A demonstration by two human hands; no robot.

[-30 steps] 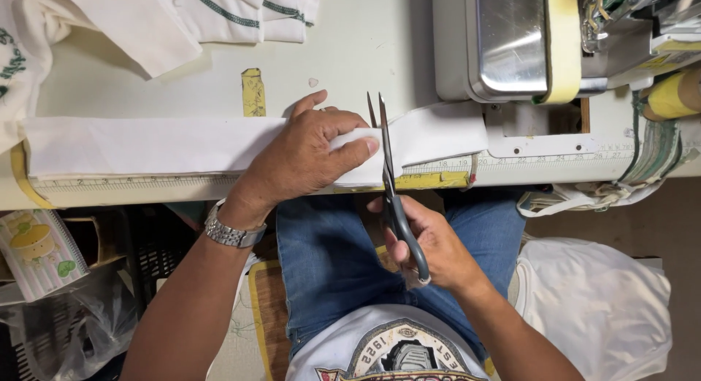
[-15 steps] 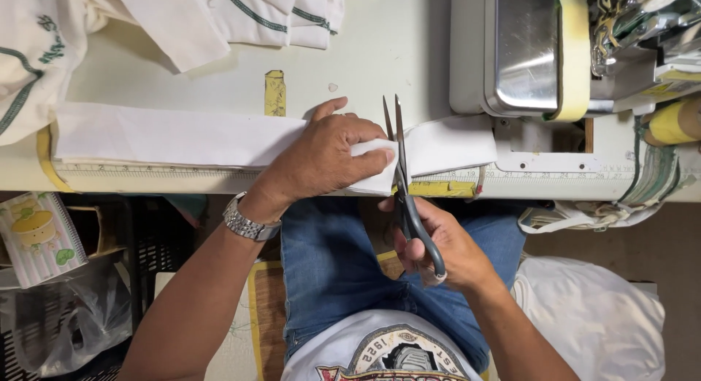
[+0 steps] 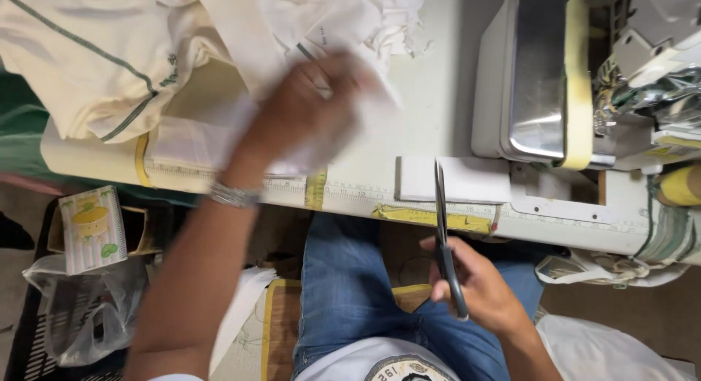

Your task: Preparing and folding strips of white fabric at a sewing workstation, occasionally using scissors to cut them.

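On table, left hand (image 3: 307,111) now lifts white strip (image 3: 197,143) away; right hand (image 3: 478,282) grips scissors (image 3: 443,227).

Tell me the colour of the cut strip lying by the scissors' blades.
White; the cut strip lies beside the scissors, seen in the head view.

The left hand (image 3: 307,114) is now moving away to the left, blurred, carrying the long white strip (image 3: 190,143) with it. The scissors (image 3: 443,235) are closed now, and a short cut piece (image 3: 467,180) is lying alone on the table (image 3: 431,96).
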